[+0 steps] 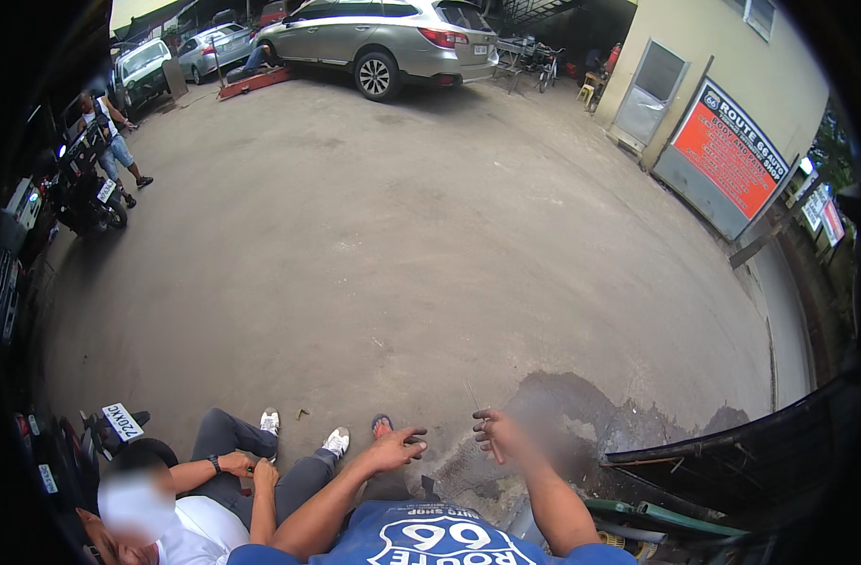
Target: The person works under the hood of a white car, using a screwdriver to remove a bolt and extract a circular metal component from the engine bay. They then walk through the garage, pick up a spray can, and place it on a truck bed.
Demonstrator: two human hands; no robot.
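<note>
My left hand (396, 451) is held out in front of my blue shirt (421, 535), palm turned down. Its fingers are apart and look stained dark, and nothing shows in them. My right hand (502, 437) is raised to the right of it, its fingers bent around a thin stick-like object (497, 454). An orange end shows below the fingers, and a fine straight line points up past them; its kind is too small to make out. Below my left hand a foot in a sandal (382, 427) rests on the ground.
Close on my left sits a person in a white shirt (200, 527), hands together. Motorcycles (89, 202) and another person (110, 141) are farther left. A silver car (374, 47) stands by a red ramp (253, 82). Dark wet ground (581, 400) and a dark panel edge (694, 450) lie right.
</note>
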